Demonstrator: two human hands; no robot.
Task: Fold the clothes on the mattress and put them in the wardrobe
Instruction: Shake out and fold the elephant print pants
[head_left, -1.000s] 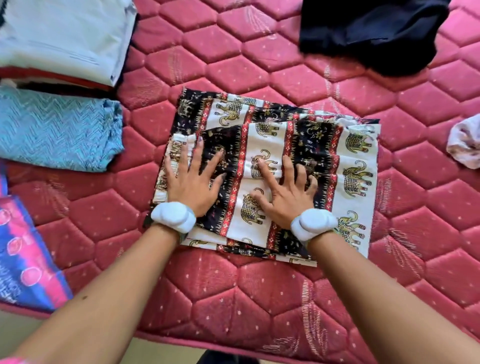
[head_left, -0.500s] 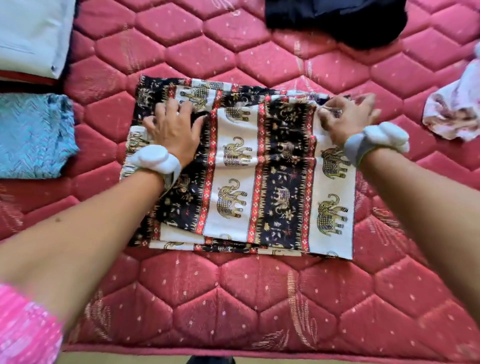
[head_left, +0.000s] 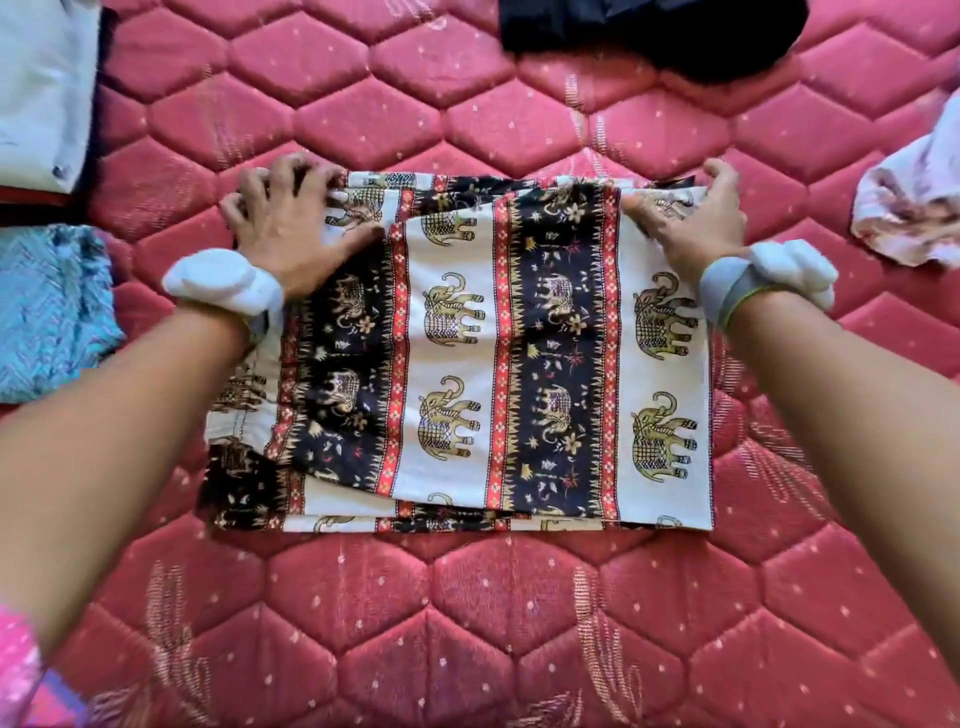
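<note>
An elephant-print garment (head_left: 467, 364) in black, white and red lies folded flat on the red quilted mattress (head_left: 467, 623). My left hand (head_left: 291, 223) grips its far left corner, fingers curled over the edge. At the far right corner, my right hand (head_left: 691, 218) grips the cloth the same way. Both wrists carry white bands.
A folded blue garment (head_left: 47, 312) and a pale folded one (head_left: 41, 88) lie at the left. A dark garment (head_left: 660, 31) sits at the top, a crumpled white and pink cloth (head_left: 914, 208) at the right. A pink patterned cloth (head_left: 21, 675) shows at the bottom left.
My hands went from pressing flat on the middle of the garment to its far corners, spreading apart, and now curl round the far edge.
</note>
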